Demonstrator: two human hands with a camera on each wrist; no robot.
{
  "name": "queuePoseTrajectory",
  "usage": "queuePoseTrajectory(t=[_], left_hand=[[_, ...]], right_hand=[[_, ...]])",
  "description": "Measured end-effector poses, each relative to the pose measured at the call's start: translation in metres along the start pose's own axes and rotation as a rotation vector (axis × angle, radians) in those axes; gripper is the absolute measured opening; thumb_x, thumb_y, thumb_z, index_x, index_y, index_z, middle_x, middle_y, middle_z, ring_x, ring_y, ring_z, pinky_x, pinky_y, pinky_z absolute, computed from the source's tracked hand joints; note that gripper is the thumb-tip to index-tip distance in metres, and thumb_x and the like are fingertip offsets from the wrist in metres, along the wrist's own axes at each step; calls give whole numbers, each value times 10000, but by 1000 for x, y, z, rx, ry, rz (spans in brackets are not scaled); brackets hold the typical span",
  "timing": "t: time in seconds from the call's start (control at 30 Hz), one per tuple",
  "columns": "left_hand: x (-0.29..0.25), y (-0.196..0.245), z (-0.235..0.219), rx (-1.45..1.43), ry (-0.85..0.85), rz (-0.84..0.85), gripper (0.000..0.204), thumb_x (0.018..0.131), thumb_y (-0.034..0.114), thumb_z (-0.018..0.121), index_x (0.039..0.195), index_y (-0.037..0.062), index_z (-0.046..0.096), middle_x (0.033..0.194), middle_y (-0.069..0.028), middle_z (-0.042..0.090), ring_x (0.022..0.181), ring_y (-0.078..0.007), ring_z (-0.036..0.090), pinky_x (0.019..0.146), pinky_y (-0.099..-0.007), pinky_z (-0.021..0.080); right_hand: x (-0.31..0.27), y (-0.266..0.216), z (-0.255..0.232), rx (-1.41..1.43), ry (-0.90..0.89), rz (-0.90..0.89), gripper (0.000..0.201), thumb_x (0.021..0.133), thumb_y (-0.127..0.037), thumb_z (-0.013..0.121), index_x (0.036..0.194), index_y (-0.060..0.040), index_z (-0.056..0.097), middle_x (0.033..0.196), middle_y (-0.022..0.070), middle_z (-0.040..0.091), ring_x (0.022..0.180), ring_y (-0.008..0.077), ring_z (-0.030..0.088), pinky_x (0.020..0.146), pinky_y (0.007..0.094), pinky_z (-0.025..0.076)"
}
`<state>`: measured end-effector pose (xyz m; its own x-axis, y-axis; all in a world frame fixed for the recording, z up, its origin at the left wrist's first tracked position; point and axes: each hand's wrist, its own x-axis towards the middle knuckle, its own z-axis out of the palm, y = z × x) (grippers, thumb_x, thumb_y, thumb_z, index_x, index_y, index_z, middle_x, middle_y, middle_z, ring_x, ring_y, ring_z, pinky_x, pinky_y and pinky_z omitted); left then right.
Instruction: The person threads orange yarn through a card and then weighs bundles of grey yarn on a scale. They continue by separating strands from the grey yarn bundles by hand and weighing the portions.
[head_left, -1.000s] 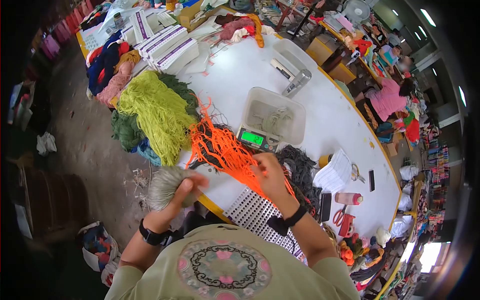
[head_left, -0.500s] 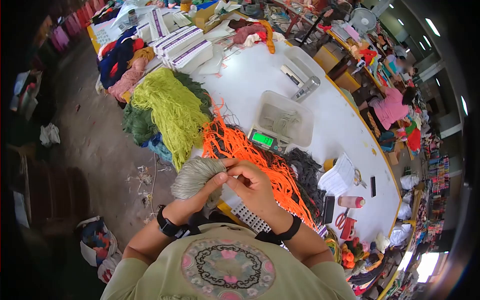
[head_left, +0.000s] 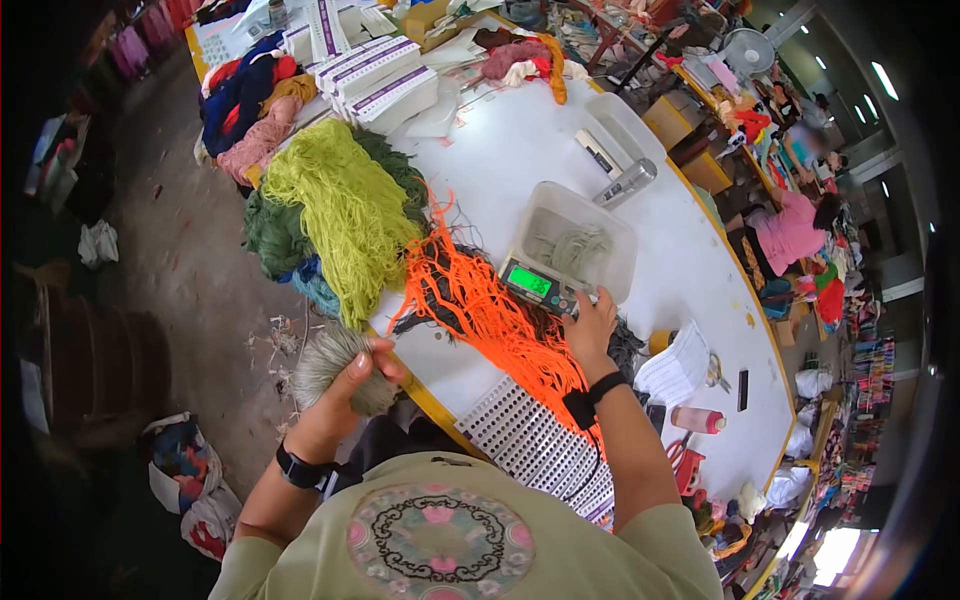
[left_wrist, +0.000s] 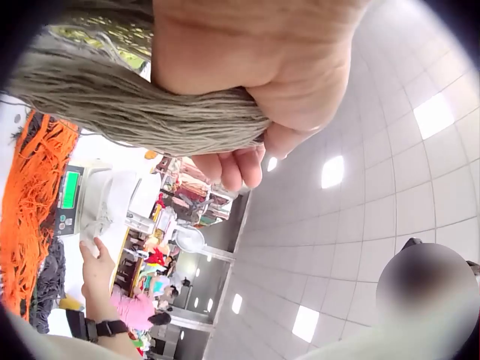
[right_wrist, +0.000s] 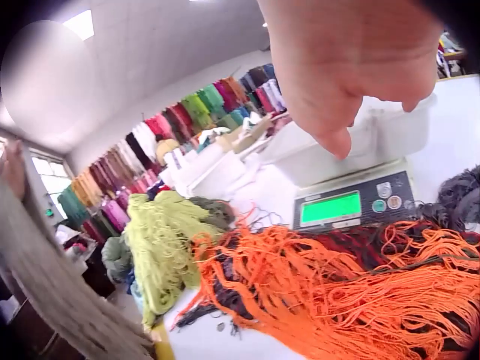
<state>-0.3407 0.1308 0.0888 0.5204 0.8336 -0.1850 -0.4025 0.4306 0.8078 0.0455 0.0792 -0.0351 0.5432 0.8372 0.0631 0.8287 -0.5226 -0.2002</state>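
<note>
My left hand (head_left: 338, 407) grips a thick skein of grey-green yarn (head_left: 322, 372) off the table's near edge, thumb on top. In the left wrist view the strands (left_wrist: 135, 112) run through that hand. My right hand (head_left: 592, 328) is at the near corner of a translucent plastic tub (head_left: 552, 198), which stands on a digital scale (head_left: 530, 282) with a lit green display. In the right wrist view its thumb hangs in front of the tub's wall (right_wrist: 315, 166), with the fingers loose over the rim. Loose grey-green strands (head_left: 575, 250) lie inside the tub.
Orange yarn (head_left: 480, 330) is spread before the scale, next to lime-green yarn (head_left: 335, 205). A plate with rows of holes (head_left: 520, 430) lies near the front edge. Farther off are a metal flask (head_left: 628, 184), stacked white boxes (head_left: 380, 80), paper (head_left: 672, 365) and a bottle (head_left: 698, 420).
Both hands met at the skein half a second ago, the right pinching at its strands. Since then my right hand has moved away to the tub, while the left has drawn back leftward with the skein.
</note>
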Motion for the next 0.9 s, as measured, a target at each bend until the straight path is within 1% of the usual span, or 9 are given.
queuePoseTrajectory(t=[0.17,0.27,0.33,0.47,0.53,0.63,0.67,0.77,0.9], left_hand=[[-9,-9,-3,-64,70,-106,364,921,305,588,1154,27,552,912,-63,607,936,-228,603,841,-387,484],[-5,-9,-7,-201,14,-79,400,915,315,591,1184,26,527,933,-66,614,954,-244,609,887,-417,479],[6,-16,-13,-255,-37,-64,421,911,331,591,1195,28,518,959,-71,620,969,-248,610,947,-453,445],[21,-1,-1,-320,-205,-59,464,902,374,584,1207,33,505,1035,-90,635,1019,-253,611,1108,-535,284],[24,4,-5,-369,-280,-65,523,927,377,551,1263,-15,469,1142,-145,602,1147,-304,562,1070,-465,348],[24,17,-7,-594,-589,-58,619,919,423,550,1347,1,401,1268,-170,541,1230,-323,498,1089,-456,328],[21,27,-3,-590,-596,-49,619,919,423,550,1347,1,401,1268,-170,541,1230,-323,498,1089,-456,328],[8,53,12,-382,-453,19,704,901,468,565,1388,-2,372,1402,-174,427,1305,-301,418,1097,-448,310],[-1,67,15,-80,-485,88,729,888,487,587,1393,-1,393,1462,-146,356,1318,-250,392,1093,-401,300]], right_hand=[[19,-3,20,-162,-52,-70,422,733,-178,729,1138,-135,620,1419,148,278,1280,367,296,995,504,282],[19,-26,18,-202,22,-128,297,802,-198,668,1083,-127,604,1358,163,391,1286,337,326,992,519,246],[9,-70,-6,-21,47,-329,155,859,-180,607,988,-95,592,1109,140,598,1095,292,534,876,488,371],[-45,-171,-87,687,-341,-486,144,938,-196,540,944,-55,566,651,69,608,560,195,616,489,327,445],[-75,-210,-149,777,-667,-466,136,914,-179,542,925,-43,545,768,117,648,725,340,644,623,405,492],[-93,-223,-175,673,-1090,-349,184,899,-198,582,982,-35,566,790,119,637,775,309,646,651,388,493],[-97,-221,-167,670,-1081,-358,184,899,-198,582,982,-35,566,790,119,637,775,309,646,651,388,493],[-99,-218,-150,802,-244,-580,186,871,-125,636,1018,-28,578,973,97,605,846,184,617,657,292,487],[-109,-243,-168,1216,-341,-449,184,837,-63,666,998,-23,585,976,40,583,806,125,596,644,239,470]])
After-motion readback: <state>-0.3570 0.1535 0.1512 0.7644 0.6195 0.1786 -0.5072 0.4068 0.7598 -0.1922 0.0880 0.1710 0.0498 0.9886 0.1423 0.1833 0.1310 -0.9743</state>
